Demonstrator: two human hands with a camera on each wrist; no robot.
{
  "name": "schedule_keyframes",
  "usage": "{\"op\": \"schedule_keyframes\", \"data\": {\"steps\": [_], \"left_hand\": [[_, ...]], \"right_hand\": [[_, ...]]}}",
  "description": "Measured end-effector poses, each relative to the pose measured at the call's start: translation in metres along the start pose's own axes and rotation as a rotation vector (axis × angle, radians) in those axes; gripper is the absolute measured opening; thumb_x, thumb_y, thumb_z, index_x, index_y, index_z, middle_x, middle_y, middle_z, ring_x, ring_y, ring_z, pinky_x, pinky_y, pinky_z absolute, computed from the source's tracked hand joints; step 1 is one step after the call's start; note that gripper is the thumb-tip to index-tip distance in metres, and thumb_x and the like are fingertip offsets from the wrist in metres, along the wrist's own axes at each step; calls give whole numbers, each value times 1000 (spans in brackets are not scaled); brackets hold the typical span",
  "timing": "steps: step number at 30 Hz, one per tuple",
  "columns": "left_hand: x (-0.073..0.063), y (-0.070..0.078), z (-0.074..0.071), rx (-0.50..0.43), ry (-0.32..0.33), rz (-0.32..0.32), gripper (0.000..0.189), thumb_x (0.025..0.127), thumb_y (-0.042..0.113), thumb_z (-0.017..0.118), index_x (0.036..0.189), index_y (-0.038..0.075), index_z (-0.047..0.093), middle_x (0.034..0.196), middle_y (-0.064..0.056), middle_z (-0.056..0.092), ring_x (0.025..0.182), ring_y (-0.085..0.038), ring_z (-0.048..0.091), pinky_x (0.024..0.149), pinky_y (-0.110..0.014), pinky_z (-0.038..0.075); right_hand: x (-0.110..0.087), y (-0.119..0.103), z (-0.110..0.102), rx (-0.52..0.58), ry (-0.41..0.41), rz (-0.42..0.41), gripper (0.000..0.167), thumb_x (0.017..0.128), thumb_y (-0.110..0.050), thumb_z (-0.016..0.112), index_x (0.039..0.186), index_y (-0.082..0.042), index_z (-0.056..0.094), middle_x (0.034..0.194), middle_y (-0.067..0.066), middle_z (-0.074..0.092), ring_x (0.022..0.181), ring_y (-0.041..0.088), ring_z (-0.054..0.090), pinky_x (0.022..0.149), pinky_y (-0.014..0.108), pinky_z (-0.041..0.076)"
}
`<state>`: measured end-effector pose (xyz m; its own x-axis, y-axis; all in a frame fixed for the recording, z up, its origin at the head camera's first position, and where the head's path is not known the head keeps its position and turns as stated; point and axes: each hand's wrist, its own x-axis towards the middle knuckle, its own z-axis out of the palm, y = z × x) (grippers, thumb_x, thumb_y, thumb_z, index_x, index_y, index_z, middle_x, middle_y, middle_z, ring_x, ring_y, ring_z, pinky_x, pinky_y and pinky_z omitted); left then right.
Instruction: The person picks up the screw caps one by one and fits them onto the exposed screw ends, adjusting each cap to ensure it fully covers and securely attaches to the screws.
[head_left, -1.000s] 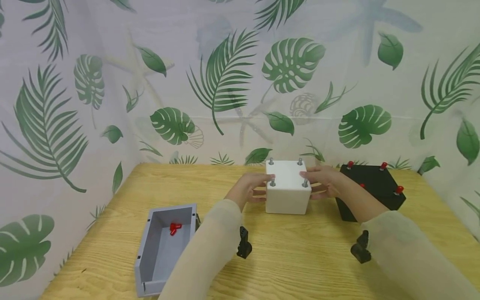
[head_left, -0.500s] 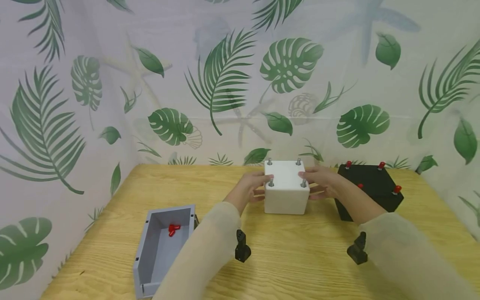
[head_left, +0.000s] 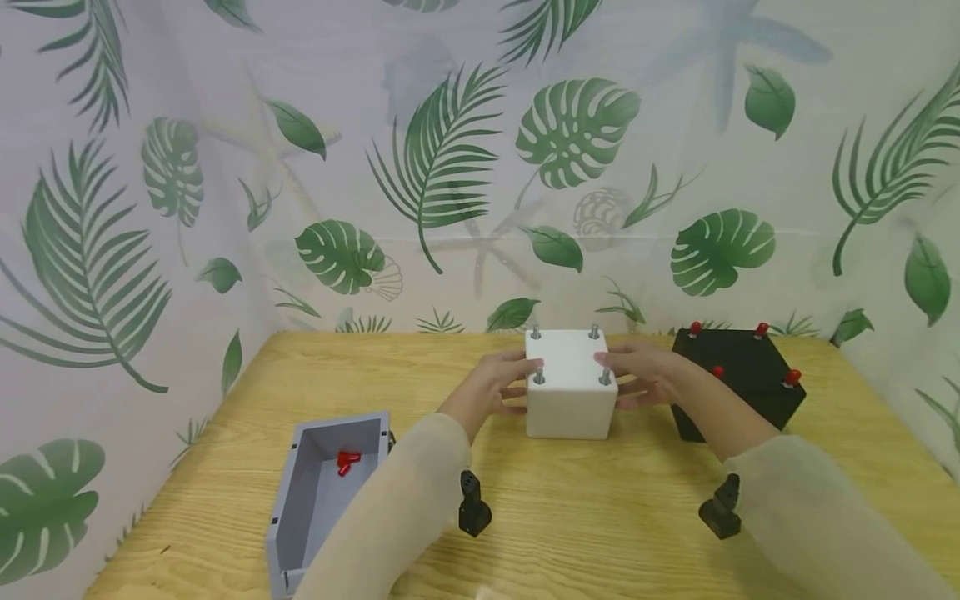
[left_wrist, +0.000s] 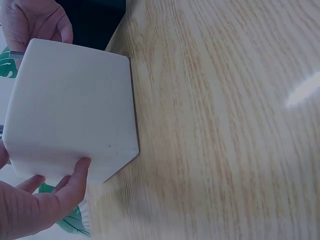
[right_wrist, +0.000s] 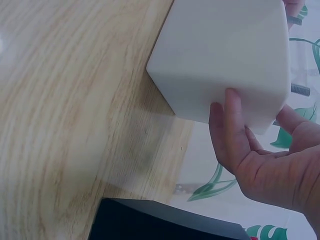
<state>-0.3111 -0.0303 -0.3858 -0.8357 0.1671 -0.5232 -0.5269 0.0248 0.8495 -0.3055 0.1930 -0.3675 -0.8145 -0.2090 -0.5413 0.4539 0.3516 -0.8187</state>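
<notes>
A white block (head_left: pixel 570 412) with rounded edges stands on the wooden table, a threaded metal stud (head_left: pixel 538 377) rising near each top corner. My left hand (head_left: pixel 491 387) grips its left side, thumb over the top edge and fingers against the side face. On the opposite side my right hand (head_left: pixel 647 372) holds it the same way. The left wrist view shows the block's smooth front face (left_wrist: pixel 75 105) and left fingertips (left_wrist: pixel 82 165) touching it. In the right wrist view, fingertips (right_wrist: pixel 232 97) press on the block's side, and studs jut out beyond it.
Right of the white block stands a black polygonal block (head_left: pixel 738 367) with red caps (head_left: pixel 792 378) on its studs. A grey bin (head_left: pixel 283 500) at front left contains several small red caps (head_left: pixel 347 461). A leaf-printed cloth (head_left: pixel 450 283) hangs behind the table (head_left: pixel 585 517).
The white block has shifted slightly toward me, with both hands still gripping its sides. The black block and the grey bin have stayed in place.
</notes>
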Motion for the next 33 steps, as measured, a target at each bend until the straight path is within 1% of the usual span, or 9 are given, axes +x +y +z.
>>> {"op": "schedule_keyframes", "data": {"steps": [4,8,11,13,17,20,26,33], "left_hand": [[-2,-1,-1,-26,0,-19,41,89,24,68,129,19,58,140,-13,45,128,-37,41,99,-56,42],[-3,-5,-2,-39,8,-14,48,88,24,69,134,18,54,141,-14,44,128,-38,41,98,-57,43],[-4,-9,-2,-38,9,-14,51,88,24,69,135,17,52,140,-14,45,128,-38,41,98,-57,43],[-4,-11,-3,-36,13,-13,50,87,24,70,134,17,53,139,-13,46,127,-38,41,96,-56,44],[-7,-12,-3,-30,6,2,49,87,25,70,133,17,55,138,-13,47,127,-38,41,95,-55,45],[-10,-13,-4,-19,4,7,50,87,25,70,134,17,53,138,-12,47,127,-38,42,94,-55,46],[-18,-19,-5,-3,4,7,51,87,26,70,134,17,54,136,-12,49,126,-37,43,91,-55,48],[-26,-22,-5,-3,9,7,54,86,25,71,136,15,51,139,-13,46,124,-37,45,89,-54,50]], "right_hand": [[0,0,1,-15,-7,-7,72,99,-36,48,149,0,12,144,28,29,126,41,43,89,40,54],[-1,3,2,-18,-15,-14,73,99,-37,49,149,0,11,144,27,29,125,41,44,93,44,51],[-2,7,4,-21,-19,-17,72,98,-37,49,149,-1,13,142,27,32,122,40,46,92,44,52],[-2,9,5,-25,-17,-19,72,98,-37,50,149,0,14,142,27,33,121,40,48,91,43,53],[-5,9,5,-30,-18,-29,73,98,-37,50,149,0,14,142,27,33,119,39,50,89,43,53],[-7,10,5,-19,-33,-30,74,97,-37,52,148,0,14,142,28,32,118,38,50,90,44,53],[-12,16,6,18,-52,-27,79,96,-38,54,149,0,10,143,28,29,121,40,47,91,46,52],[-21,20,11,1,-38,-32,81,95,-41,55,149,0,10,144,29,28,126,44,42,87,44,54]]}}
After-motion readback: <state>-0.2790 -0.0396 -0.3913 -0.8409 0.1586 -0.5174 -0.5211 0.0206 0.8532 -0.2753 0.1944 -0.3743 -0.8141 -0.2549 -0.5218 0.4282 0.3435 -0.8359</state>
